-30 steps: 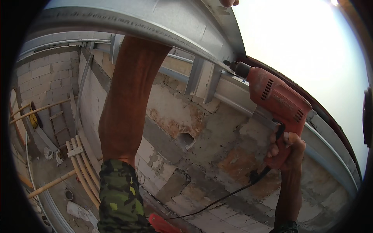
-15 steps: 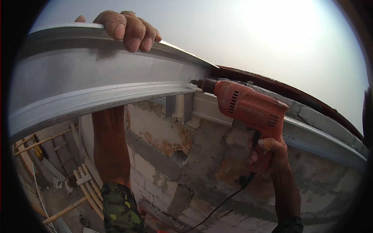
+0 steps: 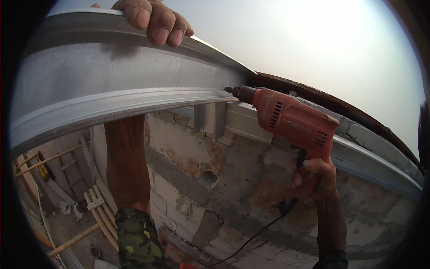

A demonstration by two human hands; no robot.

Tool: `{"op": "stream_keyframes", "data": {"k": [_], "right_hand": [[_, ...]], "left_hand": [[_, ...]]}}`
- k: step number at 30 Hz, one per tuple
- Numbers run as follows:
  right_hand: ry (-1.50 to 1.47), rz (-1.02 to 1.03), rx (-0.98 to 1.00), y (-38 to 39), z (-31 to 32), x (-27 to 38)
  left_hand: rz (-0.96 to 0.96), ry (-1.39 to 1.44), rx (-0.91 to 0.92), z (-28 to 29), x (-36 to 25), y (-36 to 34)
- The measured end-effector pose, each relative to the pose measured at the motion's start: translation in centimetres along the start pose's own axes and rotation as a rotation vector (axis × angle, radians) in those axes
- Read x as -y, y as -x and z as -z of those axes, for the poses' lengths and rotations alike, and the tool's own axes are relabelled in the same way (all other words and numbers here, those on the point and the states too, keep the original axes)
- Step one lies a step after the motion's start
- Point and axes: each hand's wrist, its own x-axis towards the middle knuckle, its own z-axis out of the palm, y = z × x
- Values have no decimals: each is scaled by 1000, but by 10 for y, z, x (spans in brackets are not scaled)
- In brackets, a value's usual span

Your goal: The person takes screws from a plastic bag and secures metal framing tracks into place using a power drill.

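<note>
My left hand [image 3: 159, 22] curls over the top edge of a grey metal channel beam [image 3: 148, 74], fingers hooked down its face. The forearm rises from behind and below the beam. In my right hand [image 3: 318, 175] is a red corded power drill [image 3: 295, 123], gripped by its handle with fingers around the trigger area. Its dark chuck [image 3: 244, 94] points left, and the tip meets the beam near its right end, just above the lower lip. Whether the bit turns cannot be seen.
Below stands a rough block wall [image 3: 188, 152] with patchy mortar and a round hole. A metal rail [image 3: 358, 159] and a dark red edge [image 3: 313, 92] run along the wall top at right. Far below left lie wooden poles [image 3: 76, 242] and a ladder [image 3: 74, 177]. The drill's black cord [image 3: 251, 237] hangs down.
In the picture, the drill and my right hand sit slightly farther right, while the beam and left hand appear higher and shifted right. The drill tip stays at the beam's right end.
</note>
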Motion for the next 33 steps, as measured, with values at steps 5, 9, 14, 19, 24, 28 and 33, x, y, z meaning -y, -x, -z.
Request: {"op": "stream_keyframes", "data": {"k": [5, 9, 14, 19, 24, 28, 33], "right_hand": [[14, -25, 10, 0, 3, -1], [56, -20, 40, -3, 16, -3], [2, -15, 39, 0, 9, -2], [27, -8, 67, -2, 19, -3], [17, -10, 72, -3, 12, 0], [21, -20, 13, -1, 5, 2], [-16, -7, 38, -1, 10, 1]], "left_hand": [[-18, 140, 54, 11, 0, -3], [14, -55, 82, 23, -1, 7], [33, -89, 41, 17, -4, 5], [67, -78, 77, 22, -5, 6], [71, -89, 58, 20, -7, 5], [66, -106, 10, 16, -7, 8], [-1, 20, 85, 21, 1, 1]]}}
